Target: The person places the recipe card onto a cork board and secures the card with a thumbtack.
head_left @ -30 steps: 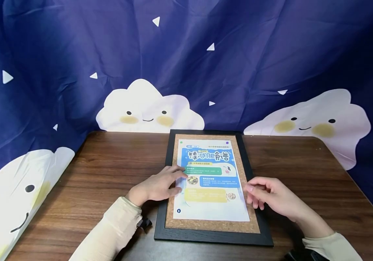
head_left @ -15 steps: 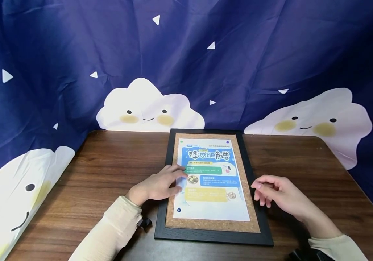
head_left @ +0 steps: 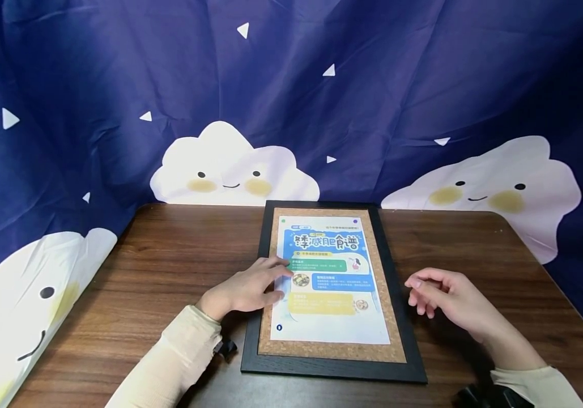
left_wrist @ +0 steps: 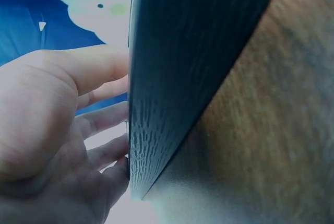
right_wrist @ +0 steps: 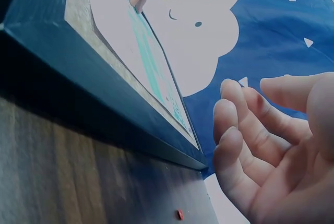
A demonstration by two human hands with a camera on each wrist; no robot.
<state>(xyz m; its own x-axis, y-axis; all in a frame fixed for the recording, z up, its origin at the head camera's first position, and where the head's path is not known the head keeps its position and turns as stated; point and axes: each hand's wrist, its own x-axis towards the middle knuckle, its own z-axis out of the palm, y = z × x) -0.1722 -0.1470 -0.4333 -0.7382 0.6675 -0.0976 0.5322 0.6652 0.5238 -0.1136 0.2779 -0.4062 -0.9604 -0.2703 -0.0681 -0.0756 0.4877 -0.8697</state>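
A printed poster sheet (head_left: 329,328) lies on a black-framed cork board (head_left: 332,352), flat on the table. Small round pin heads, green (head_left: 283,221) and purple (head_left: 355,221), mark its top corners; a dark blue dot (head_left: 279,327) sits at its lower left. My left hand (head_left: 247,288) reaches over the board's left frame bar, fingertips resting on the sheet's left edge. To the right of the board, my right hand (head_left: 446,297) hovers apart from it, fingers loosely curled and holding nothing. In the right wrist view, a tiny red object (right_wrist: 180,214) lies on the table.
The brown wooden table (head_left: 179,243) extends to both sides of the board. Behind it hangs a dark blue curtain (head_left: 291,68) printed with white clouds and triangles. Dark devices are strapped near both wrists.
My right hand has moved rightward, from over the board's right edge to beside it. The left hand, sheet and board stay where they were.
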